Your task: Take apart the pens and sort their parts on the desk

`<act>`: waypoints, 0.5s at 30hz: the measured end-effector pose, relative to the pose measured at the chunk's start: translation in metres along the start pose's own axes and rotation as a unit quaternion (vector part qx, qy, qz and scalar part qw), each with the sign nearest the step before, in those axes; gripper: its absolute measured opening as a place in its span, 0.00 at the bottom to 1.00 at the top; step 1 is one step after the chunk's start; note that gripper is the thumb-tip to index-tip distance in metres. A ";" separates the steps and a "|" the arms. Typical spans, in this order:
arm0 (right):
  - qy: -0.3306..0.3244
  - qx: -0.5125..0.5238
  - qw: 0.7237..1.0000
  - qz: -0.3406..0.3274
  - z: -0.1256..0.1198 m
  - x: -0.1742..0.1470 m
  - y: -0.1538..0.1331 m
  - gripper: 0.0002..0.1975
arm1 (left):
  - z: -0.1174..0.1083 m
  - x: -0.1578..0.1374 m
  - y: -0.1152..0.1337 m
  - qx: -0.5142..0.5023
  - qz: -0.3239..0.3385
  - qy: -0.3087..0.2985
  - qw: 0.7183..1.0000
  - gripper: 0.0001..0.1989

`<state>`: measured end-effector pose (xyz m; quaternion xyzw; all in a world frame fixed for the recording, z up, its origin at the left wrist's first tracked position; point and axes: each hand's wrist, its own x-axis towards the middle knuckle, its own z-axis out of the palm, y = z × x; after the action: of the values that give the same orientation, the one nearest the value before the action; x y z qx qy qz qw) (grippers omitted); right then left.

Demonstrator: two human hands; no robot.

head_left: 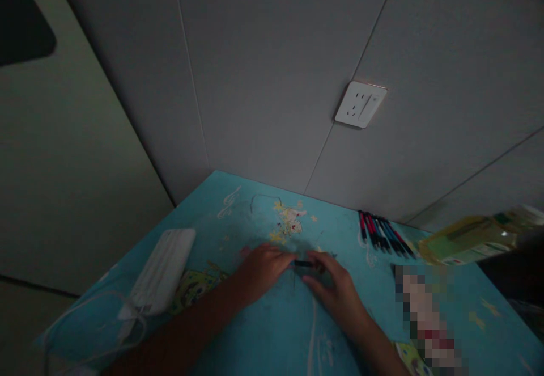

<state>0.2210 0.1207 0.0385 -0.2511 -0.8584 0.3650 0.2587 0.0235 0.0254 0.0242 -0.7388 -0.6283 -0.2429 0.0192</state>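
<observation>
Over the middle of the light blue table, my left hand [264, 269] is closed, its fingertips pinching the left end of a short dark pen [302, 263]. From the other side my right hand [338, 288] has its fingers on the pen's right end, the thumb a little lower. The pen lies level between the two hands, and both its ends are hidden by fingers. Off to the right, near the wall, several pens [385, 235] in black, red and blue lie side by side in a row.
On the left of the blue table [238, 217] lies a white box-like device [164, 268] with a white cable [96, 296] beside it. A bottle of yellow liquid [471, 239] is at the right edge, near a pixelated patch [429, 322]. A socket [360, 104] is on the wall.
</observation>
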 end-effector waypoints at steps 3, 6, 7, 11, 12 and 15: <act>0.007 -0.016 1.000 0.017 0.002 -0.001 0.000 0.13 | -0.002 0.000 0.002 -0.028 0.024 -0.009 0.999 0.10; -0.005 -0.010 0.995 0.095 0.007 -0.003 0.002 0.25 | -0.006 0.000 0.004 -0.074 0.006 -0.003 0.997 0.11; -0.006 -0.004 0.994 0.111 0.008 -0.003 0.003 0.27 | -0.007 0.000 0.005 -0.098 -0.021 0.007 0.995 0.11; 0.057 -0.016 0.991 0.121 0.005 -0.001 0.007 0.26 | -0.010 0.002 0.002 -0.283 -0.187 0.076 0.938 0.13; 0.073 -0.022 0.990 0.119 0.003 0.000 0.009 0.26 | -0.011 0.004 0.002 -0.349 -0.220 0.089 0.906 0.13; 0.076 -0.039 0.992 0.096 -0.001 0.001 0.010 0.24 | -0.012 0.010 0.004 -0.520 -0.270 0.130 0.800 0.13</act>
<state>0.2229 0.1280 0.0315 -0.3698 -0.8215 0.3341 0.2770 0.0245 0.0294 0.0396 -0.3998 -0.5731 -0.6221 -0.3531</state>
